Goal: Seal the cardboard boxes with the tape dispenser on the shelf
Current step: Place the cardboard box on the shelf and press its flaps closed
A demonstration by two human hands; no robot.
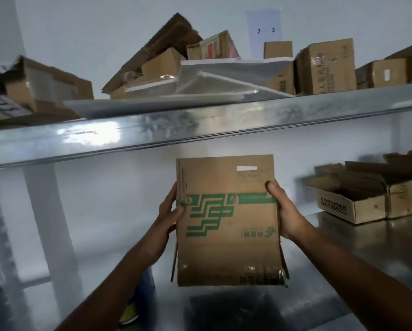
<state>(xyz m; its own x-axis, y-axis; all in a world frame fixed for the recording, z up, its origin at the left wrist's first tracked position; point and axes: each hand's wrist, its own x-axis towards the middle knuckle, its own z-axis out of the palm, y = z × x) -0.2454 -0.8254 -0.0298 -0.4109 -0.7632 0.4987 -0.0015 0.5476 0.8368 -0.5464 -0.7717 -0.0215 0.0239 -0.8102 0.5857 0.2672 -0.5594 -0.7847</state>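
I hold a flat brown cardboard box (229, 223) with green printed stripes upright above the lower metal shelf (358, 242). My left hand (170, 211) grips its left edge, thumb on the front face. My right hand (282, 209) grips its right edge, thumb over the green band. The box has a small handle slot near its top and loose flaps at the bottom corners. No tape dispenser shows in this view.
Open cardboard boxes (353, 201), one marked COOLMAN NOTE, stand at the right of the lower shelf. The upper shelf (200, 130) carries piled boxes (324, 68), flattened cardboard (162, 51) and clear plastic bags (200, 84). A white upright post (49, 223) stands at the left.
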